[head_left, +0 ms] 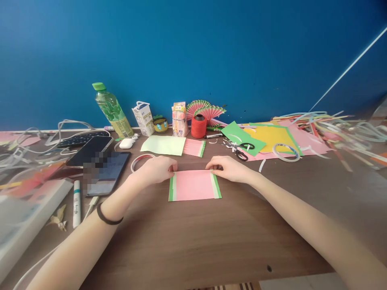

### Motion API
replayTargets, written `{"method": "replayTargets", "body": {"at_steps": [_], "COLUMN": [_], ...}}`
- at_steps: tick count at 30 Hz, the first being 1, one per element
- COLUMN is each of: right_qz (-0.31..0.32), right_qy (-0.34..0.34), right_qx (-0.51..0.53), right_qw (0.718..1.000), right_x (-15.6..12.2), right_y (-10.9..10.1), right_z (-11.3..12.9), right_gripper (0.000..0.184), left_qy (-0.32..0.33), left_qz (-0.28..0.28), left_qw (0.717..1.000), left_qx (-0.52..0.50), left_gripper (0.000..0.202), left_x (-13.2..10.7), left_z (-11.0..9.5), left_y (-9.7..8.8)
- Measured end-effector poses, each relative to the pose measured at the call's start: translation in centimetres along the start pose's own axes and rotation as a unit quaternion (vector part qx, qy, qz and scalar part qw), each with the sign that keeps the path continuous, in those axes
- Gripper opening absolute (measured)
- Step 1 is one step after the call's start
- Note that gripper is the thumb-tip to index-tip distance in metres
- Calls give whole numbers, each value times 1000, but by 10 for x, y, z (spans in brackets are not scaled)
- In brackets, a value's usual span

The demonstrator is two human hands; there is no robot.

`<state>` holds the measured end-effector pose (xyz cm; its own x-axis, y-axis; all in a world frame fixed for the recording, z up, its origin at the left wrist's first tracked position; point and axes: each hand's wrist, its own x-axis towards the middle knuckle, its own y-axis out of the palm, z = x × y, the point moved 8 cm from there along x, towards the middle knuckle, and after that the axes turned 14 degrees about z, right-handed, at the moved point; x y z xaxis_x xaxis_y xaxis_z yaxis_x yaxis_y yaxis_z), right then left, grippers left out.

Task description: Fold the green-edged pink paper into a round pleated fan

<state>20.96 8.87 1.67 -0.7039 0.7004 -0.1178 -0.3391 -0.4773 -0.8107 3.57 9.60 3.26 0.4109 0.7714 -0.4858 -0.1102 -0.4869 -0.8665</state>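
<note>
A pink paper sheet (194,185) with green and pale strips along its left and right edges lies flat on the brown desk (187,241). My left hand (157,169) pinches its far left corner, fingers curled. The far right corner is pinched by my right hand (229,168), fingers pressed together. A black band circles my left wrist. Behind the sheet lie a pale green sheet (163,145) and a pleated pink piece with a green edge (194,148).
Two dark tablets (99,161), a glue pen (76,203), tape rings (140,160), a green bottle (113,109), a red thread spool (198,126), paper fans (205,109), scissors (242,150) and coloured sheets (272,137) crowd the back. Paper strips pile at the right, cables at the left.
</note>
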Motion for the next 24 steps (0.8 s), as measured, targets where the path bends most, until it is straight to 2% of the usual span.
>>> {"method": "replayTargets", "body": {"at_steps": [9,24], "right_qz": [23,12], "right_qy": [3,-22], "right_qx": [-140,-249], "right_qw": [990,968], "right_x": [1,3], "right_y": [7,16], "right_z": [11,18], "right_gripper": [22,22], "left_qy": [17,19], "left_qz": [-8,-15], "left_qw": [998,996], "left_qx": [61,81], "left_gripper": [12,14], "left_x": [3,4], "left_z": [-9,-11], "left_y": [2,4]}}
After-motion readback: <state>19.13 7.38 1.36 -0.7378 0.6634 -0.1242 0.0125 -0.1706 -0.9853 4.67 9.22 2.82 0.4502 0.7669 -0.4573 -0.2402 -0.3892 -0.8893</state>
